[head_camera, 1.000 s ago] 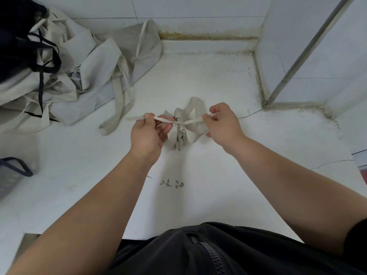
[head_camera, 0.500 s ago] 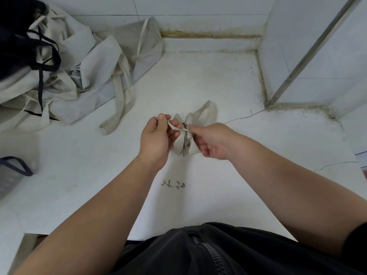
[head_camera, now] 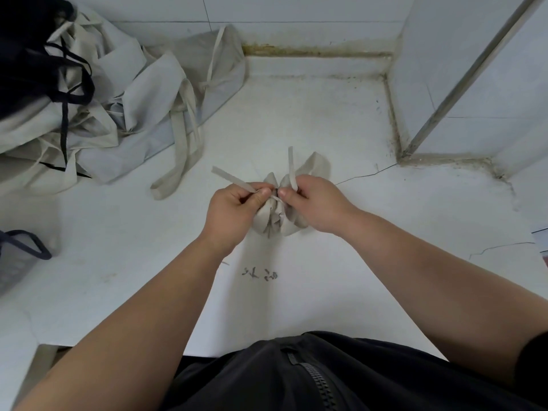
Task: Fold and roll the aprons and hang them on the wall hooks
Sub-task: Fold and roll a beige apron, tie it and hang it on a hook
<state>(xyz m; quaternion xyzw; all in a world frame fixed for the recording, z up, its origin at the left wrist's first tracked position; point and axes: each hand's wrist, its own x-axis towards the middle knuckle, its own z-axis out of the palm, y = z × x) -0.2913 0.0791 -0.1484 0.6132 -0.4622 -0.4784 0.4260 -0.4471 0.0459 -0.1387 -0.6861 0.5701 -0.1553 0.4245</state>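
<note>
A beige apron rolled into a small bundle point(head_camera: 277, 218) lies on the white counter point(head_camera: 311, 129) in front of me. Its thin ties cross over the bundle's middle. My left hand point(head_camera: 234, 206) pinches one tie end point(head_camera: 228, 177), which sticks out up and to the left. My right hand point(head_camera: 314, 203) pinches the other tie end point(head_camera: 292, 167), which stands upward. Both hands meet over the bundle, thumbs nearly touching. No wall hooks are in view.
A heap of loose beige aprons point(head_camera: 118, 108) with a dark apron and black straps point(head_camera: 38, 63) fills the counter's back left. A grey basket point(head_camera: 14, 259) sits at the left edge. Tiled walls close the back and right, with a metal rail point(head_camera: 462, 84).
The ties, stretched wide between my hands a second ago, are now drawn tight at the bundle. Both hands have closed in on its middle, and the tie ends now stick up freely.
</note>
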